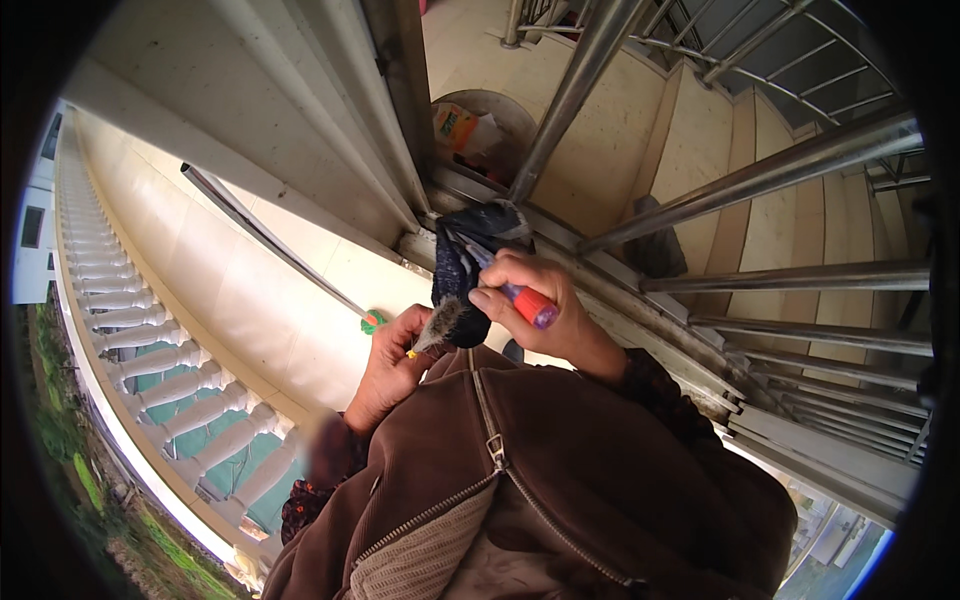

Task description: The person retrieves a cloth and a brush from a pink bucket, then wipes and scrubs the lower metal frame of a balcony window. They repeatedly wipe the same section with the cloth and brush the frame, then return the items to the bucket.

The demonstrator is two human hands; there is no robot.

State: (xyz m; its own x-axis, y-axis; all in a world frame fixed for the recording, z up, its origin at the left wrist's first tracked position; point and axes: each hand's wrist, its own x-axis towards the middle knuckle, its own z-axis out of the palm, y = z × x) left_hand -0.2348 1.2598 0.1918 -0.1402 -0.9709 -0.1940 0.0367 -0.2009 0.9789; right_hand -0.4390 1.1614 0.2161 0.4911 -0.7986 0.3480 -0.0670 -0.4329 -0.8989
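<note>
My right hand point(536, 300) grips a screwdriver point(525, 296) with a clear purple and red handle; its tip end points up and left over a dark cloth point(465, 255). Just left of it, my left hand point(397, 356) holds a small brush point(439, 322) with grey, dirty bristles and a bit of yellow at its lower end. The bristles lie against the dark cloth in this view. The cloth rests by a dirty sliding-door or window track point(600, 296). What lies under the cloth is hidden.
Metal railing bars point(720, 184) rise on the right beside stairs point(690, 135). A round container point(517, 112) with packaging stands beyond the frame. A long pole point(277, 244) lies left, near a white balustrade point(195, 390). Another dark cloth point(656, 240) hangs by the bars.
</note>
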